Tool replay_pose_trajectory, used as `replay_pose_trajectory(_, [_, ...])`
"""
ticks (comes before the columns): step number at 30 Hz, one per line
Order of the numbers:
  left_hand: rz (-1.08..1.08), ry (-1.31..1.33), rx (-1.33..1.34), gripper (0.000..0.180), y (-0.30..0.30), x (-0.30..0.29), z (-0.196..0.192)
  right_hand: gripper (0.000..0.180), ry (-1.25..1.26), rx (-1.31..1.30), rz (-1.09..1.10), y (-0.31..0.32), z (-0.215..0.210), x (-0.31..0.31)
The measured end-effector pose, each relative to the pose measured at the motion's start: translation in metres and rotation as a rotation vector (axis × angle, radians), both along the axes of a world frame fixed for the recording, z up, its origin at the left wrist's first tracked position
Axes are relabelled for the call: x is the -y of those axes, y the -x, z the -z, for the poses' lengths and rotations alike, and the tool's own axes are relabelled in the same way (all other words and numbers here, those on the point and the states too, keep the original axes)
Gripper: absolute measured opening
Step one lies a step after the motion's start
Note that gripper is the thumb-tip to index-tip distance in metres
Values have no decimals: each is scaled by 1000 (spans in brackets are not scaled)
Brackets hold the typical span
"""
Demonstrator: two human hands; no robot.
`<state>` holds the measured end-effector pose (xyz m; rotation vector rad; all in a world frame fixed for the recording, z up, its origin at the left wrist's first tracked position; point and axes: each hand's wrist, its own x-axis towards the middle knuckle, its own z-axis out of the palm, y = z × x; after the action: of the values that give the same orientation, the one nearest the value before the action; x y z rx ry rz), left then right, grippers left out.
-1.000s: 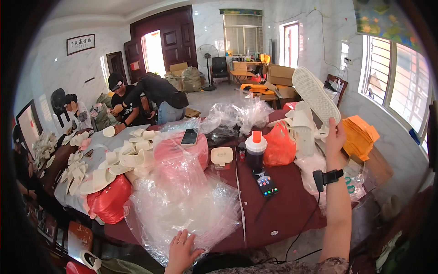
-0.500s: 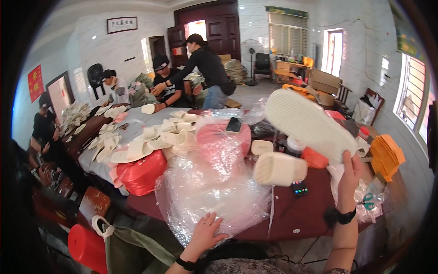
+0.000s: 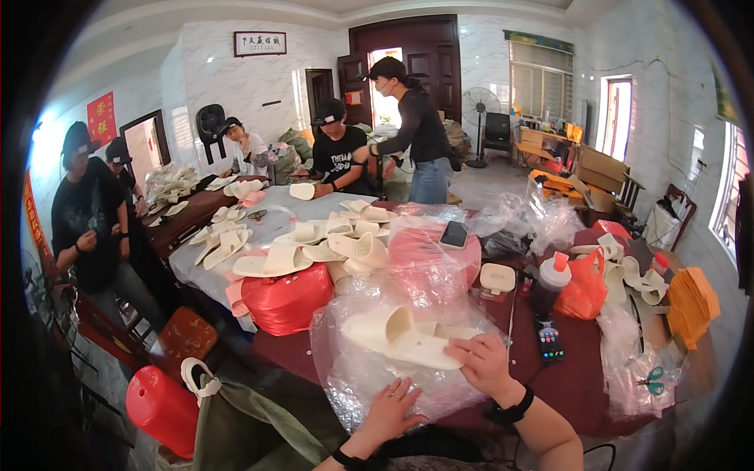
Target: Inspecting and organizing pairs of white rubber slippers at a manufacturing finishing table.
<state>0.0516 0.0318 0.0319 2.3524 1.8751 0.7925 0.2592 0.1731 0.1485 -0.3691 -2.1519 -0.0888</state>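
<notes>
My right hand (image 3: 488, 364) grips a pair of cream slide slippers (image 3: 386, 339) at the heel end, fingers over the top. The slippers lie side by side, straps up, over a stack of clear plastic bags (image 3: 336, 386) at the table's front. My left hand (image 3: 391, 410) rests on the near edge of those bags with its fingers spread, holding nothing. Beyond the bags, a heap of similar slippers (image 3: 284, 261) sits on and around a red plastic bundle (image 3: 289, 302).
Right of the bags are a lit phone (image 3: 550, 341), a bottle with a pale lid (image 3: 552, 279), an orange-red bag (image 3: 585, 286), green scissors (image 3: 653, 381) and orange packets (image 3: 691, 310). A dark phone (image 3: 454, 235) lies on a pink bundle (image 3: 424, 263). Several people stand or sit around the far and left sides.
My right hand has come down and left from the raised position, bringing the slippers onto the plastic bags. The left hand stays on the bags. The view has shifted left.
</notes>
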Motion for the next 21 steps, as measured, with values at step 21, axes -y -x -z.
replay_pose_trajectory(21, [22,85,106,60,3,4,-8,67,393,552,212,49,47,-39])
